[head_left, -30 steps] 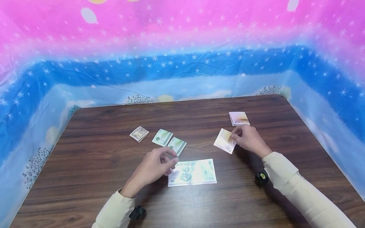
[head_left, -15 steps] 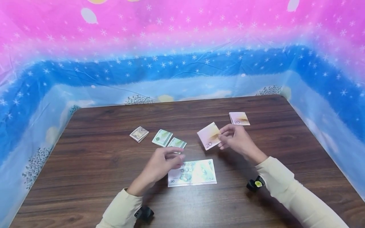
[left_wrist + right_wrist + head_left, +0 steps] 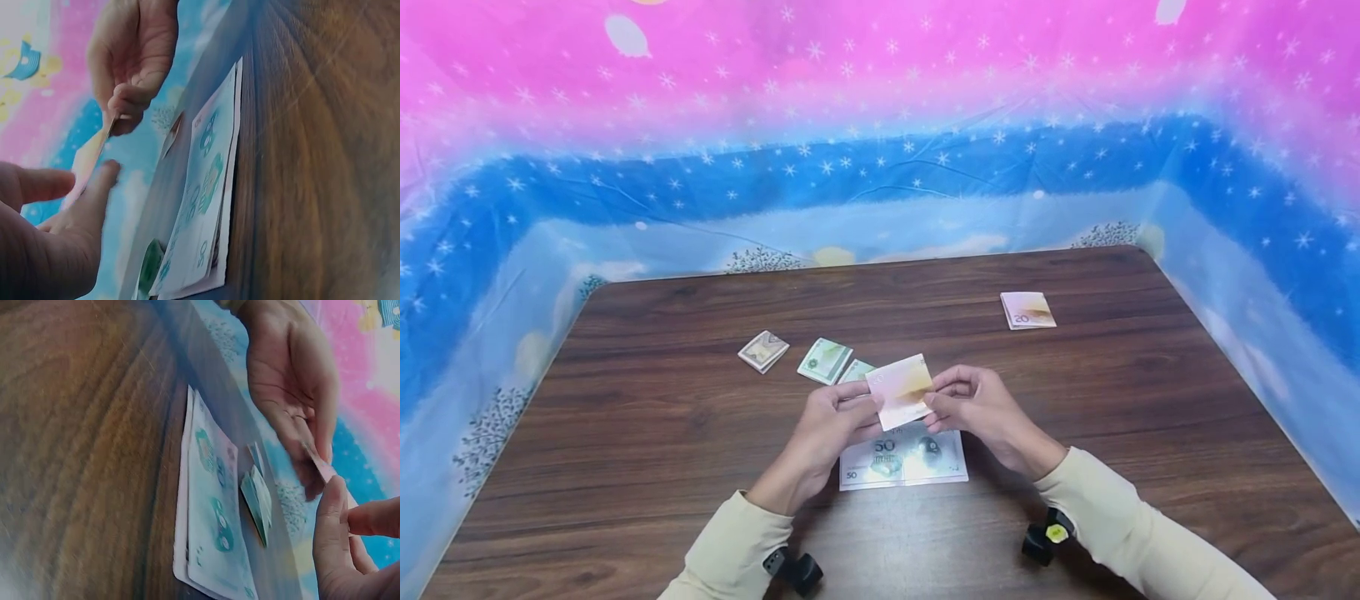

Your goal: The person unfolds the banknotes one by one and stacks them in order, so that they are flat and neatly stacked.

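Between both hands, a folded pink-yellow banknote (image 3: pixel 899 392) is held above the table. My left hand (image 3: pixel 829 433) has its thumb and fingers at the note's left edge; in the left wrist view that hand (image 3: pixel 56 231) has thumb and fingers on either side of it. My right hand (image 3: pixel 988 415) pinches the right edge, and the right wrist view shows its thumb and fingertips (image 3: pixel 336 506) on the note. Below lies a flat green 50 note (image 3: pixel 902 463), which looks like more than one layer in the right wrist view.
A folded brown note (image 3: pixel 763 351) and a folded green note (image 3: pixel 824 360) lie at the left, with another green one (image 3: pixel 855 372) partly hidden behind the held note. A folded pink 20 note (image 3: pixel 1028 310) lies back right on the wooden table (image 3: pixel 647 433).
My right hand has brought the pink-yellow note leftward over the 50 note. My left hand has shifted slightly right and now grips the note's left edge.
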A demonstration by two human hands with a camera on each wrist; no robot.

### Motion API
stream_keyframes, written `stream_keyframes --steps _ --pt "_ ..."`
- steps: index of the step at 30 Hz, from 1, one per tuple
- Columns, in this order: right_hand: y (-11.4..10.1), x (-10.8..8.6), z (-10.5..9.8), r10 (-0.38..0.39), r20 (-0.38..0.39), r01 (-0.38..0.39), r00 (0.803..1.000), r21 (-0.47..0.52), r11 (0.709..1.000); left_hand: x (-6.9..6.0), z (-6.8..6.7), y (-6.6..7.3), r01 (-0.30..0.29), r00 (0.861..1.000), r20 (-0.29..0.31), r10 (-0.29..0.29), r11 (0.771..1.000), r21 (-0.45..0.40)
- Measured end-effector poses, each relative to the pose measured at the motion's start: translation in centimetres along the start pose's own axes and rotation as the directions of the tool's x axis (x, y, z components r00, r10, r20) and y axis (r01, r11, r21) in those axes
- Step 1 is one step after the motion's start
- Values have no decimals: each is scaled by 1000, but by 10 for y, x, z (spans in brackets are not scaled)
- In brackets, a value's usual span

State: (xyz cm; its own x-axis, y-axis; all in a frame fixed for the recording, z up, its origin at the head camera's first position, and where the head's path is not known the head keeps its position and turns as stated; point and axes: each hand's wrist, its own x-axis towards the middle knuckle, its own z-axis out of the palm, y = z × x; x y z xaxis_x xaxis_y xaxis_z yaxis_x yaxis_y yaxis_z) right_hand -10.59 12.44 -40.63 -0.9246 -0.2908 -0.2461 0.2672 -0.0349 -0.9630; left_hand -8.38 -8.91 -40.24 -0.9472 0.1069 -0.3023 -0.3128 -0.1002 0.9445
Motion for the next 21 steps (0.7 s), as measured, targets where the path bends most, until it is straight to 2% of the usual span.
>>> stream_keyframes --steps 4,7,9,11,12,14,16,17,21 --pt "4 -2 5 1 -29 -2 1000 -38 999 -3 1 1 -10 998 -54 10 1000 3" --pt "7 -1 8 -78 -84 60 993 -198 978 -4 1 4 -23 997 -69 26 999 47" --pt "8 -2 9 -176 -109 130 978 -336 933 -5 1 6 -29 997 -68 35 996 82" --pt "8 -3 11 -274 -105 200 956 -450 870 -5 1 7 -35 997 -64 43 993 110" --pt "7 -4 11 -309 -96 226 946 -488 843 -6 1 8 -38 997 -61 46 992 120" --pt "6 -6 13 -341 -65 262 938 -511 819 -6 1 9 -44 997 -51 50 992 117" --pt "5 -8 14 -331 -35 269 943 -503 822 -6 1 10 -53 998 -36 56 994 100" --pt "4 -8 15 -312 -26 260 950 -486 834 -5 1 10 -56 998 -24 58 995 85" --pt "2 -11 17 -192 18 185 981 -370 911 -4 0 9 -55 996 69 54 998 11"
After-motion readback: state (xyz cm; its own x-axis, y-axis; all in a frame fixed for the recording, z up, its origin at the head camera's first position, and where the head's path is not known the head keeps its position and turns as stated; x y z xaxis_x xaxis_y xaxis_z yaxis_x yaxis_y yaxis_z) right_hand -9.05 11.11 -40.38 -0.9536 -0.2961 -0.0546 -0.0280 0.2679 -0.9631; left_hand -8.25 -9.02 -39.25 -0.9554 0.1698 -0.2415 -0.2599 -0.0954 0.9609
